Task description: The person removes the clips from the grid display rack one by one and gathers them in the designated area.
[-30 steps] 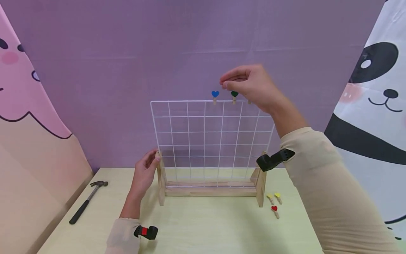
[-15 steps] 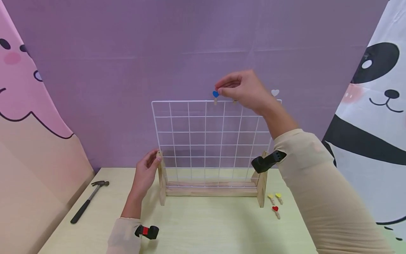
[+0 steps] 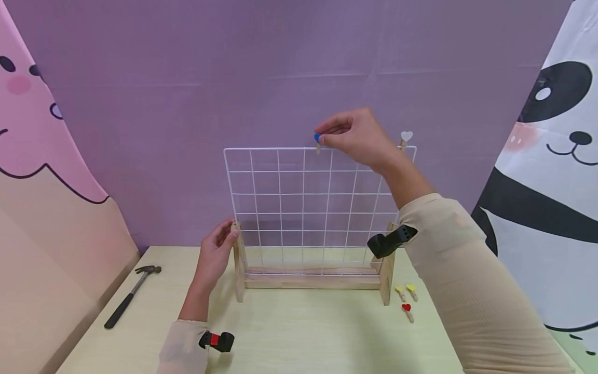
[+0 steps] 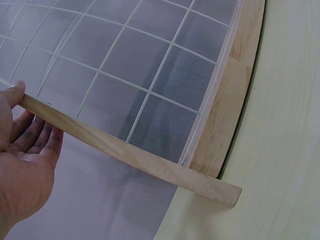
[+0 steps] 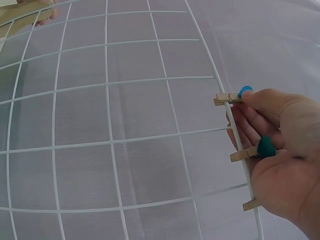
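A white wire grid (image 3: 303,193) stands upright in a wooden stand (image 3: 312,282) on the table. My right hand (image 3: 362,137) is at the grid's top wire. Its thumb and finger pinch a small clothespin with a blue heart (image 5: 245,91), clipped on that wire. Beside it in the right wrist view, a clothespin with a green heart (image 5: 265,147) is clipped on, near my palm, and another clothespin (image 5: 251,204) is partly hidden by the hand. My left hand (image 3: 217,249) grips the top of the stand's left upright (image 4: 135,152) between thumb and fingers.
A clothespin with a white heart (image 3: 406,136) sits at the grid's top right. Right of the stand lie a red-heart clothespin (image 3: 407,308) and two yellow-topped clothespins (image 3: 411,289). A hammer (image 3: 133,296) lies at the table's left. A purple cloth (image 3: 187,104) hangs behind.
My right hand has come left and down from above the green heart to the blue-heart clothespin and now pinches it. The white heart has come into sight. My left hand has stayed in place.
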{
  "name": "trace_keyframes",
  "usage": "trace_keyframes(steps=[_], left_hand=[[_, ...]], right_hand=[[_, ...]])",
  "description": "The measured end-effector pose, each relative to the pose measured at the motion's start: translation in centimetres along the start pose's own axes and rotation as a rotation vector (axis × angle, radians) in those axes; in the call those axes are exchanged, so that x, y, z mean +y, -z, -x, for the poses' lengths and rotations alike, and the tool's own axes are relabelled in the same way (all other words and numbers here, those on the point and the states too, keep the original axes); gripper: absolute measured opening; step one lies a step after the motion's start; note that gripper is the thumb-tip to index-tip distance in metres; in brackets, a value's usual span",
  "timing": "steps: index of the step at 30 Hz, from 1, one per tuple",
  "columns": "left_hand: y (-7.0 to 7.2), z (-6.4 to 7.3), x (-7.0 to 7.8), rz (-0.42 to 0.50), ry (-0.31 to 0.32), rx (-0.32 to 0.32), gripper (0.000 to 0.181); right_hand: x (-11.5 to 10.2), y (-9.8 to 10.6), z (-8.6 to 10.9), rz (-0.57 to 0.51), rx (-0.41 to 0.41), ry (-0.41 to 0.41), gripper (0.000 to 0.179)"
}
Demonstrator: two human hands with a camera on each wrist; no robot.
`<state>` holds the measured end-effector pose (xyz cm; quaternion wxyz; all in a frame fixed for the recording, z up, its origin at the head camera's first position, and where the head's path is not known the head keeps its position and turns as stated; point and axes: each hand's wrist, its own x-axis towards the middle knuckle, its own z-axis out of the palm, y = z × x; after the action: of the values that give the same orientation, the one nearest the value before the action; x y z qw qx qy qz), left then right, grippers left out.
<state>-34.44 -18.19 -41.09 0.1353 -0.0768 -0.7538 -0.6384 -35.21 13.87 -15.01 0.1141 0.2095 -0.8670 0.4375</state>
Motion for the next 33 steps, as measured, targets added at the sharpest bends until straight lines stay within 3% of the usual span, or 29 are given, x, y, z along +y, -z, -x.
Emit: trace_keyframes(steps=[26,33], left_hand=[[0.11,0.18,-0.13,-0.008,-0.006,-0.007,0.048],[0.02,0.05,-0.01,0.003,-0.003,0.001,0.047]], right_hand=[[-0.24,-0.31,0.38,-0.056,0.095,-0.015,0.022],[-0.84,0.43,0.46,-0.094,0.133,0.041,0.022]])
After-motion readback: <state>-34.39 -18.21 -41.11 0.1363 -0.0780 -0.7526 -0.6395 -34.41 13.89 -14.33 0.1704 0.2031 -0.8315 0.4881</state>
